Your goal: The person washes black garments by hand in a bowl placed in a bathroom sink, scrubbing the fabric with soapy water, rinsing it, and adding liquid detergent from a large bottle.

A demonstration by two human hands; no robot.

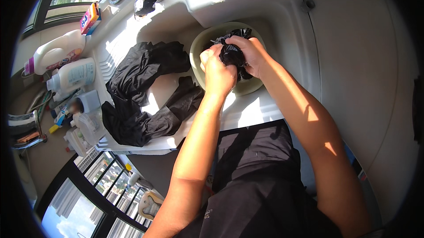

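Observation:
Over a pale round basin [198, 63] in the sink, both of my hands grip one bunched black cloth [232, 55]. My left hand [217, 71] is closed round its left side, the fingers curled into a fist. On the other side my right hand [251, 54] holds the same cloth, thumb on top. The cloth looks wet and shiny; part of it hangs down into the basin, and what lies under my hands is mostly hidden. Left of the basin a black garment [132, 76] lies crumpled in a curve over the white washboard side of the sink.
A chrome faucet [145, 3] reaches over the sink's far left. Along the left ledge stand a detergent box [90, 18], a white jug with a purple cap [59, 52], a white bottle [75, 75] and clear containers [90, 125]. A tiled wall [362, 61] rises at the right.

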